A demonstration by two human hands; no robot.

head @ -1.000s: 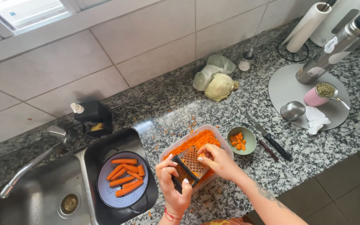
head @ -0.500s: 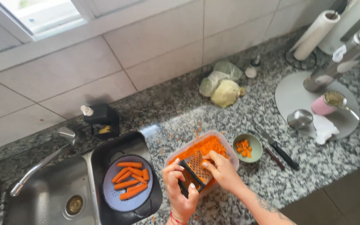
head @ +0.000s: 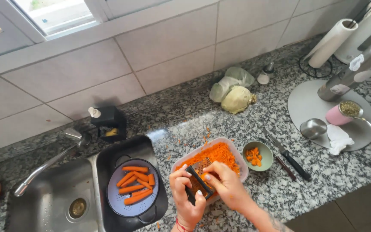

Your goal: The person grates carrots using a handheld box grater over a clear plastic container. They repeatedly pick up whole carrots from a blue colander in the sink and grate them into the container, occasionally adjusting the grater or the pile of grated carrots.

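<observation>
Granite counter (head: 323, 180) carries a tub (head: 242, 160) of grated carrot. Left hand (head: 184, 195) is closed around the grater (head: 199, 184), which stands tilted in the tub. Right hand (head: 226, 184) pinches a carrot piece (head: 204, 175) against the grater face, just below its fingertips. More carrots (head: 136, 184) lie well left of both hands.

Both hands meet low in front of the person, close together and nearly touching. The left hand (head: 186, 193) stands with fingers curled and thumb up, clamped around something it steadies from the side; a red band circles its wrist. The right hand (head: 227, 185) lies palm down, fingers bent and pressed together at the tips (nails pale and plainly visible), its forearm running off toward the lower right corner, bare.
</observation>
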